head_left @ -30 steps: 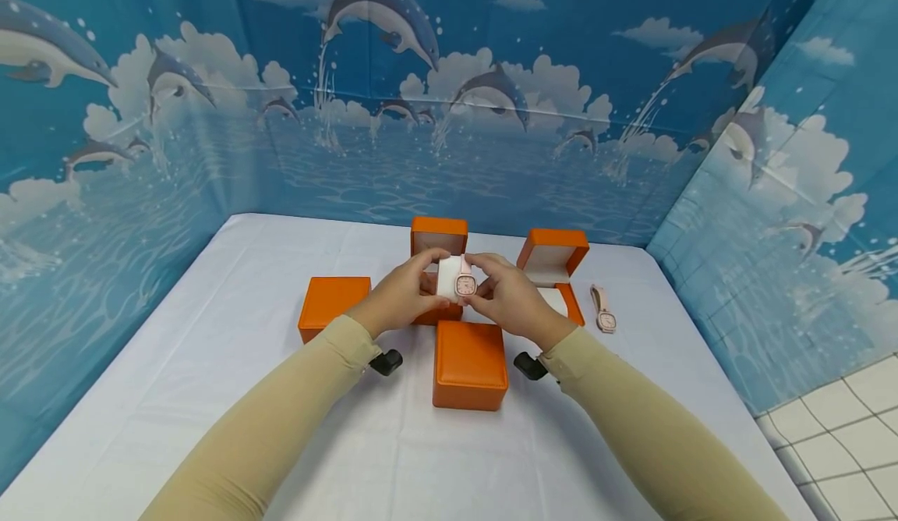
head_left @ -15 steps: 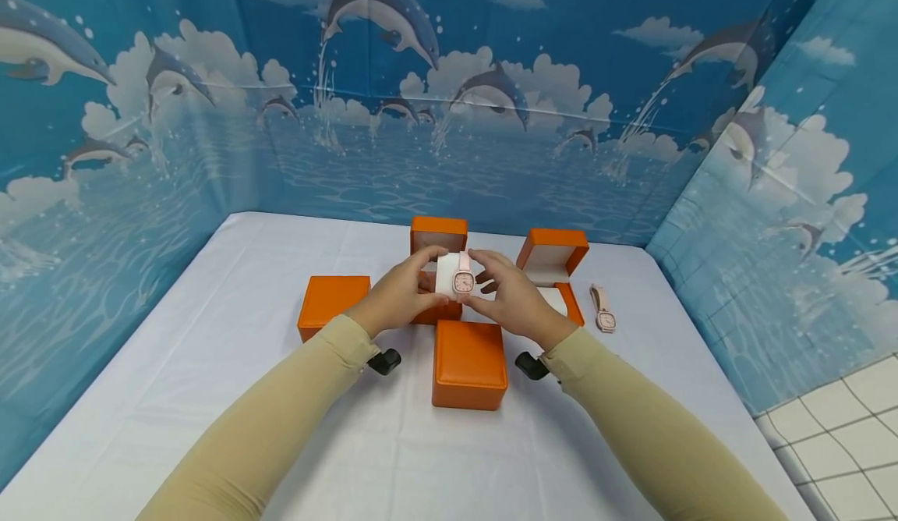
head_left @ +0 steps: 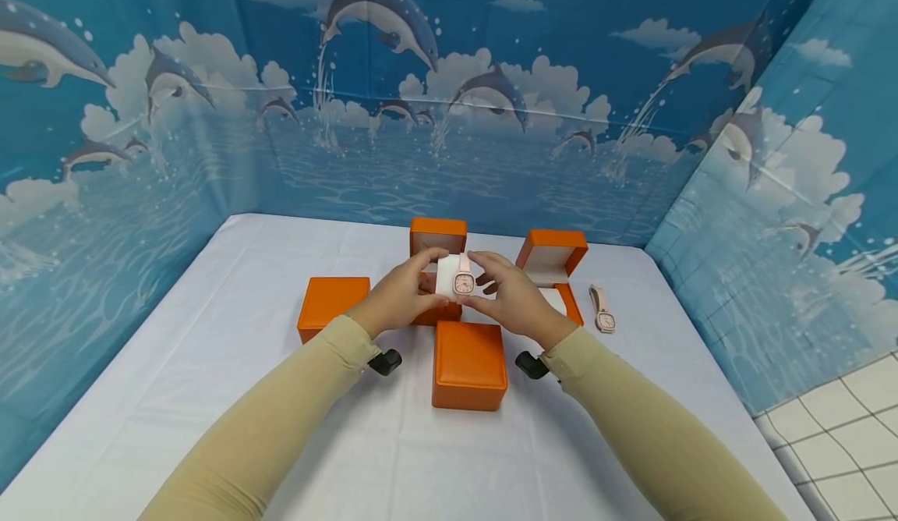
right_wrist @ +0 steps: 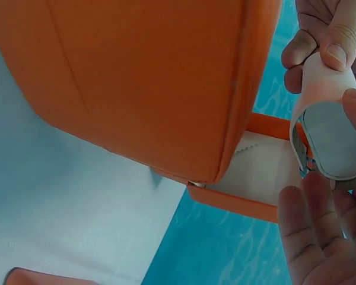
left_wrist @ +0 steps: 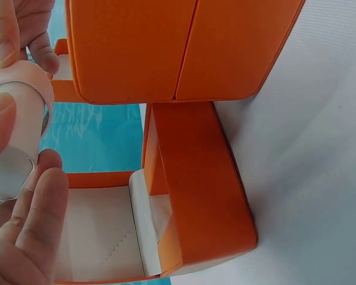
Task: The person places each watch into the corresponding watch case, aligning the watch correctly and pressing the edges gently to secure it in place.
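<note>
A pale pink watch (head_left: 464, 281) with a squarish dial is wrapped round one end of a white watch cushion (head_left: 446, 274), held up in front of an open orange box (head_left: 438, 227). My left hand (head_left: 401, 292) grips the cushion's left end between thumb and fingers. At its other end my right hand (head_left: 515, 295) pinches the strap, thumb below and index finger above in the head view. The right wrist view shows the cushion's oval end and the strap's buckle (right_wrist: 304, 159) beside it. The hands partly hide the open box's base.
Closed orange boxes stand at the left (head_left: 333, 303) and front centre (head_left: 468, 361). At the right an open box (head_left: 559, 246) contains a white cushion (head_left: 553, 300), with a second pink watch (head_left: 603, 310) beside it. A dolphin-print curtain (head_left: 449, 162) rises behind the white-covered table (head_left: 351, 458).
Over the second, my right fingers have spread slightly from the dial side, and the watch with its cushion has shifted a little up and left. The boxes stay in place.
</note>
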Motion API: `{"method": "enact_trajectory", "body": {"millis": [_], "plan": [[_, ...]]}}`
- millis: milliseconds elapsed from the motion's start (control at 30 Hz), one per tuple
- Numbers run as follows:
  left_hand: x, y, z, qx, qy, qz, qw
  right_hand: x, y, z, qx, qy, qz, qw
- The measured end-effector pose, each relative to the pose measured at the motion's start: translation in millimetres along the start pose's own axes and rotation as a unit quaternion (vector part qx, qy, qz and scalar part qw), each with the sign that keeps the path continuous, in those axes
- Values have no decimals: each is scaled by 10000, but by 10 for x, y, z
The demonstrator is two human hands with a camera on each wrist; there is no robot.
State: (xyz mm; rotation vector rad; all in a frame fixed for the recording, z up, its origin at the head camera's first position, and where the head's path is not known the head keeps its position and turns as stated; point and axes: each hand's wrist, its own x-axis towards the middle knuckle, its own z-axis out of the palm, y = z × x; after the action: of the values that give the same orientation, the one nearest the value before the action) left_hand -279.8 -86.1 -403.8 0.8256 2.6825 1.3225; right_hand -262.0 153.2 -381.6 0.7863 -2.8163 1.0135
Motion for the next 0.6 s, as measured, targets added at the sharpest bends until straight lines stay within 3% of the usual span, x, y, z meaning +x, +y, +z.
{"method": "enact_trajectory", "body": {"millis": [600], "plan": [[3, 7, -2, 54, -65, -78, 9999, 22, -7, 20, 147, -56, 34, 9999]]}}
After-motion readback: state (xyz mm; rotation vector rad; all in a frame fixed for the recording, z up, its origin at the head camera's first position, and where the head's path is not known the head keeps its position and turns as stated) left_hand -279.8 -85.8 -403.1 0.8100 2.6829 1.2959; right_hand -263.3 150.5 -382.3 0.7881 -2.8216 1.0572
